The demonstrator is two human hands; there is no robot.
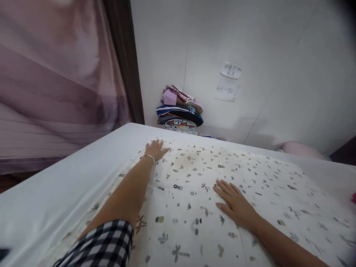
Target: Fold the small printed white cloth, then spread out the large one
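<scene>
A white cloth [194, 200] printed with small plants and figures lies spread over a white-covered table. My left hand [155, 149] rests on its far left part, palm down with the fingers spread; a bracelet circles the wrist. Nearer the middle of the cloth, my right hand [233, 204] is also laid flat, fingers apart. Neither hand grips anything. The cloth looks mostly smooth, with a few faint crease lines.
The white table surface [69, 167] shows left of the cloth. Beyond the far edge stands a stack of folded fabrics [179, 109] against the pale wall [250, 37], which bears handwritten paper notes [228, 89]. A pinkish curtain [55, 81] hangs at the left.
</scene>
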